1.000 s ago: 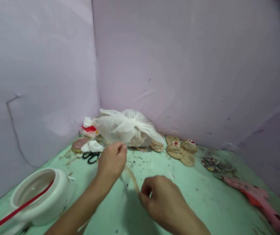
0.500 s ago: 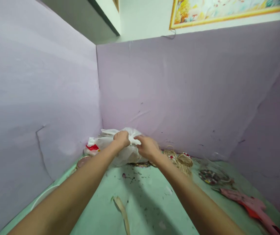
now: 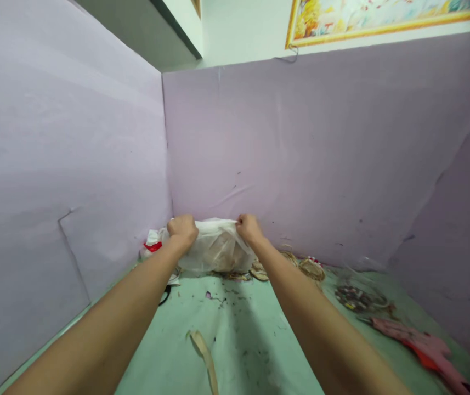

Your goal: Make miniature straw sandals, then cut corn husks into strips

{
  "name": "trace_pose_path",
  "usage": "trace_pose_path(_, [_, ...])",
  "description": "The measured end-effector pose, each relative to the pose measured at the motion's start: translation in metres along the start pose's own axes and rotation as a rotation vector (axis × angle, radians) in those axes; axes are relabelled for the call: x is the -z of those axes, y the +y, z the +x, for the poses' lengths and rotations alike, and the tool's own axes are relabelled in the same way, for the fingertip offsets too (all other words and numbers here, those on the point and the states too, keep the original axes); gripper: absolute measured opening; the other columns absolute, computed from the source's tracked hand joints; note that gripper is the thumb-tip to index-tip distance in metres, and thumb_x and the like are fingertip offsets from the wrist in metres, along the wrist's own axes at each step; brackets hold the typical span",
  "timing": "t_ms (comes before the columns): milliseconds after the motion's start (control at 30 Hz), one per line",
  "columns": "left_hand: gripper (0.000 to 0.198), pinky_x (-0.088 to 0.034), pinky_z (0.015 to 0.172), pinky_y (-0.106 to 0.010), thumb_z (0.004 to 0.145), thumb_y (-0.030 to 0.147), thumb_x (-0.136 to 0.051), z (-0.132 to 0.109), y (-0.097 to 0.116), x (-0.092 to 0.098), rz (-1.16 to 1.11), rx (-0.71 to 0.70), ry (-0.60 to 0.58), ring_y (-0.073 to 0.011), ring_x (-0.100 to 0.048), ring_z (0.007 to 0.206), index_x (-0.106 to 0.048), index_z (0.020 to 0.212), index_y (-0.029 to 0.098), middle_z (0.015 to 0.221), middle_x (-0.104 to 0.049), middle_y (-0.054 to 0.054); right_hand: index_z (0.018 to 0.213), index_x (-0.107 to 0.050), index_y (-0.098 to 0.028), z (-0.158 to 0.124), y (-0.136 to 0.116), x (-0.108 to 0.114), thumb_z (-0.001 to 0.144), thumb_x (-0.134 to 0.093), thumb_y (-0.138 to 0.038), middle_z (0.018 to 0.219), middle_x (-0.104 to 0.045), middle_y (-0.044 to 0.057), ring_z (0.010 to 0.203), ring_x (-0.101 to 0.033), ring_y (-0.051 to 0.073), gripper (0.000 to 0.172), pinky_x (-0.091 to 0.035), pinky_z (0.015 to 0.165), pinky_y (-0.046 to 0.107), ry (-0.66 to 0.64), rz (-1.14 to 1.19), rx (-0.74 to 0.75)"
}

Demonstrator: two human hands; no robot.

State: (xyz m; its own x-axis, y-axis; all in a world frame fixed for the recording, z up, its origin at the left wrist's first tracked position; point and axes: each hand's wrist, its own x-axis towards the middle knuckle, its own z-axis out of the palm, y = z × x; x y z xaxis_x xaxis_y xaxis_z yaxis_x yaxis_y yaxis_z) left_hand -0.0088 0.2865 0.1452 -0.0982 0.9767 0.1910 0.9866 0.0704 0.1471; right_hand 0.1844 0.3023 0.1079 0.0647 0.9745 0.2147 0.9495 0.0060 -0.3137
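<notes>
White translucent plastic bag [image 3: 222, 252], at the back of the flat pale-green desk [image 3: 164, 351], now seems spread open at its top, because the left hand [image 3: 182, 227] and the right hand [image 3: 250, 227], each grip clamped on its edge, have moved apart.

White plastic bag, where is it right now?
In the head view, the white plastic bag sits just left of centre at the back of the green tabletop, its top edge stretched between left hand and right hand.

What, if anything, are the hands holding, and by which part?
The left hand and right hand grip the white translucent plastic bag by its upper edge.
</notes>
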Motion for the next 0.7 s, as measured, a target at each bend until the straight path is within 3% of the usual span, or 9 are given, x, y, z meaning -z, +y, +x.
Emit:
trace_pose_path(133, [0.033, -0.049, 0.079, -0.039, 0.085, 0.031, -0.052, 0.003, -0.018, 0.011, 0.081, 0.107, -0.024, -0.0199, -0.057, 0.096, -0.052, 0.114, 0.015, 0.112, -0.055, -0.009, 0.113, -0.053, -0.017, 0.001, 0.016, 0.003, 0.087, -0.052, -0.03, 0.114, -0.056, 0.008, 0.094, -0.058, 0.019, 0.03, -0.05, 0.078, 0.039, 0.017, 0.034, -0.145])
trace_pose_path(233, [0.032, -0.049, 0.08, -0.04, 0.085, 0.031, -0.052, 0.005, -0.014, 0.016, 0.125, 0.127, 0.017, -0.0201, -0.057, 0.096, -0.052, 0.114, 0.015, 0.113, -0.055, -0.009, 0.113, -0.053, -0.017, -0.001, 0.013, 0.009, 0.087, -0.052, -0.03, 0.113, -0.056, 0.008, 0.094, -0.058, 0.019, 0.03, -0.05, 0.078, 0.039, 0.05, 0.036, -0.158])
trace_pose_path(367, [0.036, -0.047, 0.085, -0.044, 0.085, 0.031, -0.051, 0.005, 0.011, 0.013, 0.133, -0.05, 0.089, -0.0222, -0.054, 0.102, -0.05, 0.117, 0.015, 0.12, -0.052, -0.01, 0.117, -0.051, -0.018, -0.004, -0.008, 0.021, 0.087, -0.051, -0.03, 0.12, -0.052, 0.009, 0.101, -0.055, 0.021, 0.032, -0.047, 0.083, 0.042, 0.151, 0.01, 0.02])
trace_pose_path(500, [0.032, -0.048, 0.082, -0.041, 0.085, 0.031, -0.052, 0.003, 0.029, -0.004, 0.12, -0.197, -0.031, -0.0204, -0.056, 0.098, -0.052, 0.113, 0.015, 0.114, -0.055, -0.009, 0.118, -0.05, -0.019, -0.007, -0.029, 0.018, 0.086, -0.052, -0.03, 0.123, -0.05, 0.009, 0.106, -0.053, 0.023, 0.034, -0.044, 0.087, 0.045, 0.098, -0.002, 0.285])
trace_pose_path(600, [0.033, -0.048, 0.081, -0.041, 0.085, 0.031, -0.052, 0.005, 0.028, -0.014, 0.114, -0.199, -0.067, -0.0202, -0.056, 0.097, -0.052, 0.114, 0.015, 0.114, -0.055, -0.009, 0.114, -0.052, -0.017, -0.008, -0.033, 0.007, 0.086, -0.052, -0.03, 0.118, -0.054, 0.008, 0.1, -0.055, 0.021, 0.031, -0.047, 0.083, 0.043, 0.029, -0.001, 0.314])
trace_pose_path(700, [0.032, -0.049, 0.08, -0.04, 0.085, 0.031, -0.052, 0.012, 0.021, -0.015, 0.079, -0.165, -0.071, -0.0199, -0.056, 0.097, -0.052, 0.113, 0.015, 0.113, -0.055, -0.009, 0.112, -0.054, -0.018, -0.005, -0.026, 0.0, 0.087, -0.051, -0.03, 0.115, -0.055, 0.008, 0.097, -0.057, 0.019, 0.028, -0.048, 0.081, 0.04, -0.001, 0.047, 0.239])
